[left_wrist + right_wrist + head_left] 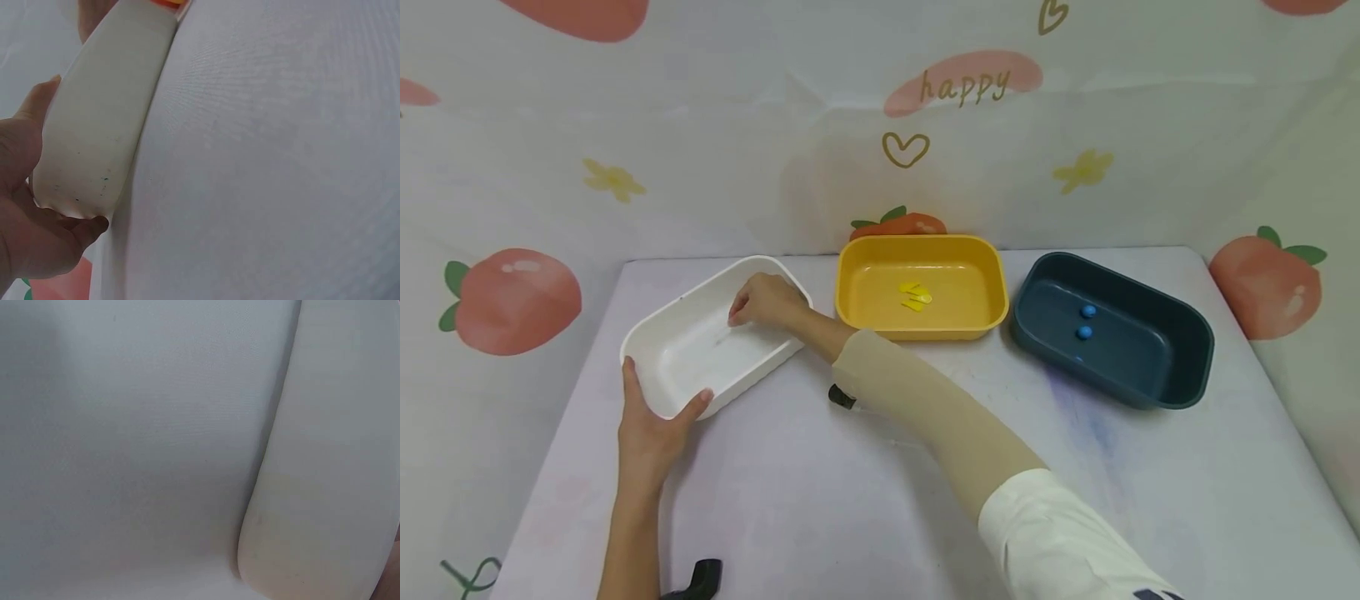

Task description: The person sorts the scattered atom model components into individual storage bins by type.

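Note:
My left hand grips the near end of a white tray, thumb and fingers spread around its corner. In the left wrist view, that left hand holds the tray's outer wall. Reaching across, my right hand is over the inside of the white tray, fingers curled and fingertips drawn together close above its floor. A faint whitish streak shows just below those fingertips; I cannot tell whether they pinch something. The right wrist view shows mostly the tray's outer wall, with the right hand's fingers out of sight.
A yellow tray with several small yellow pieces stands at the back middle. To its right is a dark blue tray holding small blue balls. A black object lies partly under the right forearm. Printed cloth hangs behind the table.

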`<state>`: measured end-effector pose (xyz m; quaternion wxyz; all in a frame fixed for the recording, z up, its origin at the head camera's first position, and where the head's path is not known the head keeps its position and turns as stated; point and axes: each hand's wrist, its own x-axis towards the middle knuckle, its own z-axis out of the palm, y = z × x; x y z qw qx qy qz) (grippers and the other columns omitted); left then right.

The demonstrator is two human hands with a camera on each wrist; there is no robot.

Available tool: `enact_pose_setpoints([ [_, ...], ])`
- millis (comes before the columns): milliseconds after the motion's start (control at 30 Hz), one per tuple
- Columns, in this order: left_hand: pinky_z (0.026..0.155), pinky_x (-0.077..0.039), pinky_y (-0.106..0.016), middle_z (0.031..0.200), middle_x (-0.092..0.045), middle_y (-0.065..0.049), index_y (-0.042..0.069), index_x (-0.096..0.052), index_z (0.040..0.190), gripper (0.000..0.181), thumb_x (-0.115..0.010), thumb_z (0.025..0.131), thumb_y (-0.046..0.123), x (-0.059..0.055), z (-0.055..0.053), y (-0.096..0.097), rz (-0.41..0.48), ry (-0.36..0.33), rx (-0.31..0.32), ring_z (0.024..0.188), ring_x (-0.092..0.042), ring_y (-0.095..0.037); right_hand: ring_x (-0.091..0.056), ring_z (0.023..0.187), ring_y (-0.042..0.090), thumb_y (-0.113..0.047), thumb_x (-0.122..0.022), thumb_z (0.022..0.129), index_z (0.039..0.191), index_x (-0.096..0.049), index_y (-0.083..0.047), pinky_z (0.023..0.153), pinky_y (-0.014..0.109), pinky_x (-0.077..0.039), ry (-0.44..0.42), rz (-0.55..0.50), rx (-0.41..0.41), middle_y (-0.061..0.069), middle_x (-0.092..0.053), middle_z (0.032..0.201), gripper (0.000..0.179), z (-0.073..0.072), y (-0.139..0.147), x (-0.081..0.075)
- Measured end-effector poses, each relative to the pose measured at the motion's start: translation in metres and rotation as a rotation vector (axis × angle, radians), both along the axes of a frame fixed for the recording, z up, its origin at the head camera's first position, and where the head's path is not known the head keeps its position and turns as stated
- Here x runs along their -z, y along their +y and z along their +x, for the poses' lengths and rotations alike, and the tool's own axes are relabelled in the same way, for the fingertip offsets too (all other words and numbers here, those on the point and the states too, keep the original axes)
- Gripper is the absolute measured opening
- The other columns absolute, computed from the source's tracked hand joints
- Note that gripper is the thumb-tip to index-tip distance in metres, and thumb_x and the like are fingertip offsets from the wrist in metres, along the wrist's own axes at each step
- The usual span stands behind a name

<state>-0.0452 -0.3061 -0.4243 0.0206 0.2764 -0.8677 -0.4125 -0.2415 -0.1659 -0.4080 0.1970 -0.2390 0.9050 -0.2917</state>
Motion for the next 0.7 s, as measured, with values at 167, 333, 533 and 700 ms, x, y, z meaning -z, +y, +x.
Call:
enact_pose_setpoints([
  [167,0.117,-0.015,-0.060,0.165,-0.004,-0.018,0.024,0.015,0.158,0.117,-0.075,0.086,0.043,-0.0001,-0.0016,-0.0010,-0.009,-0.028,0.003,0.149,-0.011,-0.042,-0.057,0.080,-0.001,-0.038,-0.079,0.084,0.089,-0.081,-0.034,0.067,0.016,-0.042,0.011,0.049,0.023,-0.021,-0.070,0.090,0.007,0.0010,-0.0019,0.0027],
  [333,0.117,-0.014,-0.060,0.165,-0.004,-0.018,0.022,0.016,0.158,0.117,-0.075,0.087,0.042,0.0018,-0.0018,-0.0022,-0.008,-0.028,0.005,0.149,-0.011,-0.042,-0.058,0.082,-0.001,-0.039,-0.078,0.083,0.087,-0.081,-0.038,0.065,0.019,-0.043,0.009,0.102,0.055,-0.021,-0.071,0.096,0.005,0.0012,-0.0061,0.0048],
  [533,0.117,-0.014,-0.059,0.165,-0.004,-0.019,0.023,0.016,0.158,0.116,-0.075,0.087,0.040,0.0027,-0.0025,-0.0019,-0.001,-0.021,0.003,0.149,-0.011,-0.042,-0.059,0.088,0.001,-0.039,-0.080,0.081,0.085,-0.080,-0.038,0.067,0.021,-0.044,-0.004,0.110,0.083,-0.021,-0.071,0.101,0.004,0.0003,-0.0087,0.0060],
  [700,0.117,-0.014,-0.059,0.165,-0.004,-0.017,0.025,0.016,0.158,0.116,-0.075,0.087,0.039,0.0020,-0.0024,-0.0009,0.012,-0.013,0.000,0.149,-0.011,-0.042,-0.058,0.086,0.000,-0.038,-0.077,0.084,0.087,-0.081,-0.037,0.067,0.021,-0.043,0.005,0.097,0.072,-0.020,-0.072,0.102,0.005,0.0000,-0.0069,0.0048],
])
